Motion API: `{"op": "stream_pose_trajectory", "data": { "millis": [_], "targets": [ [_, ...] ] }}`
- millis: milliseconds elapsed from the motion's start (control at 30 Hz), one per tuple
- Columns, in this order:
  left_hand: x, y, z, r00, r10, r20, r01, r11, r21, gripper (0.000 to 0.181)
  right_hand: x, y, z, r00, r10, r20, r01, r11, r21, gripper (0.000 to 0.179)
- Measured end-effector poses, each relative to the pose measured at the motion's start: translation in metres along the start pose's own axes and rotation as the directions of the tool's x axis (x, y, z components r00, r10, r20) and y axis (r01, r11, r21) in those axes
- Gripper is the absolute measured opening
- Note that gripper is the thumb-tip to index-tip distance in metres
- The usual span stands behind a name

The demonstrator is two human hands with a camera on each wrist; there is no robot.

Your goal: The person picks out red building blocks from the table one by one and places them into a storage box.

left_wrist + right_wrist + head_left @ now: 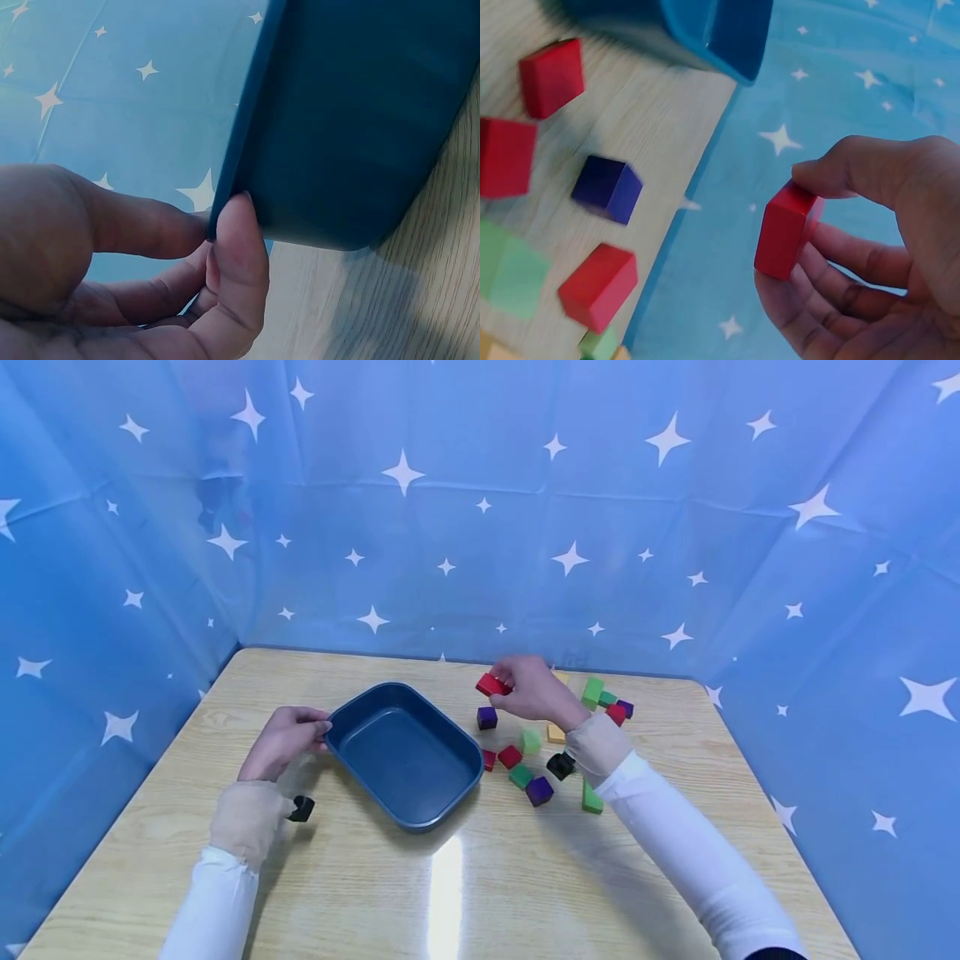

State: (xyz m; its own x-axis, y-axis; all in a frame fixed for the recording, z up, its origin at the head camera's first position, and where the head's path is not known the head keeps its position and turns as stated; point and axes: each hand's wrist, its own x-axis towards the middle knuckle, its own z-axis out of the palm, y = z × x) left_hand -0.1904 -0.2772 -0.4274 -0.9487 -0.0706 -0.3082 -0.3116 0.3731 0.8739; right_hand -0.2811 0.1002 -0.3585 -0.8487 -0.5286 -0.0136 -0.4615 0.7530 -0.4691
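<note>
A deep blue rectangular tray (405, 822) with rounded corners is left of the middle of the table. My left hand (288, 739) pinches its rim at the left corner; in the left wrist view the thumb (154, 225) and a bent finger (244, 262) are on either side of that rim. Whether the tray lies fully flat is unclear. My right hand (532, 689) holds a red block (784, 232) between thumb and fingertips, above the far part of the table to the right of the tray. Below it, a purple block (487, 718) sits on the wood.
Several loose blocks lie right of the tray, among them a red one (510, 757), a purple one (539, 791), a pale green one (531, 741) and a green one (592, 797). My right forearm hides some. A starry blue curtain (480, 568) surrounds the table (360, 893).
</note>
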Motion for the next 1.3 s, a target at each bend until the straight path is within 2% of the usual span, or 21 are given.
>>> {"op": "stream_pose_trajectory", "data": {
  "millis": [300,467,700,1000,1300],
  "targets": [
    [0.0,-0.002,0.001,1.0,0.021,0.006,-0.021,1.0,0.0,0.041,0.026,-0.031,0.013,0.997,-0.068,0.032,0.07,0.997,-0.038,0.037],
    [-0.001,-0.004,-0.001,1.0,0.018,0.008,-0.018,1.0,0.004,0.041,0.036,-0.049,0.027,0.995,-0.091,0.047,0.094,0.992,-0.078,0.038],
    [-0.001,-0.003,-0.001,1.0,0.018,0.005,-0.018,1.0,0.009,0.041,0.046,-0.068,0.048,0.991,-0.107,0.081,0.113,0.99,-0.081,0.042],
    [0.0,-0.002,0.001,1.0,0.017,0.005,-0.017,1.0,0.019,0.041,0.064,-0.089,0.07,0.974,-0.193,0.117,0.206,0.973,-0.108,0.037],
    [0.002,-0.001,0.001,1.0,0.001,-0.006,-0.001,1.0,0.023,0.041,0.078,-0.112,0.096,0.966,-0.176,0.188,0.203,0.969,-0.139,0.033]
  ]
}}
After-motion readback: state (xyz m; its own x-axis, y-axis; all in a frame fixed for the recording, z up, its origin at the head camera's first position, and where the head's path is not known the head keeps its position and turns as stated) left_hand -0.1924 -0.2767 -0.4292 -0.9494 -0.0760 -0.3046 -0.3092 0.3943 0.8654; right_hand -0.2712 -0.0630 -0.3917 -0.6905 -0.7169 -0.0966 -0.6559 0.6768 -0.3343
